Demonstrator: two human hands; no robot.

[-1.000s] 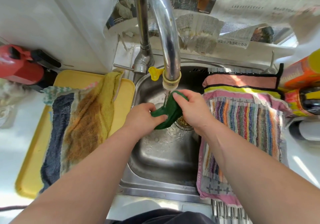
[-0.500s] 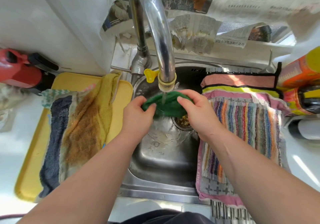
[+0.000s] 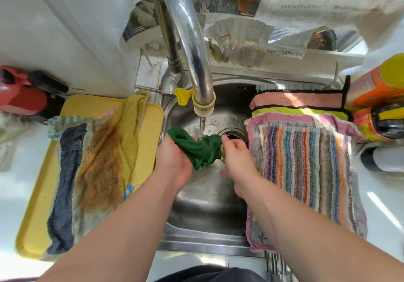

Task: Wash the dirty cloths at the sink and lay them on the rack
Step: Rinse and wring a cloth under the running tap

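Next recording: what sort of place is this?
Probably a home kitchen: a stainless steel sink under a running tap, a green cloth rinsed in it, and stained towels on a yellow tray beside it.

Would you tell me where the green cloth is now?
Head view, centre: green cloth over the sink, under the tap, gripped by left hand and right hand.

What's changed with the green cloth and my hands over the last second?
The green cloth, spread flat under the stream a moment ago, is now bunched; the left hand and right hand have drawn closer together, each keeping its grip on an end. Unchanged: the faucet runs, the dirty cloths lie on the yellow tray, the striped cloth lies on the right.
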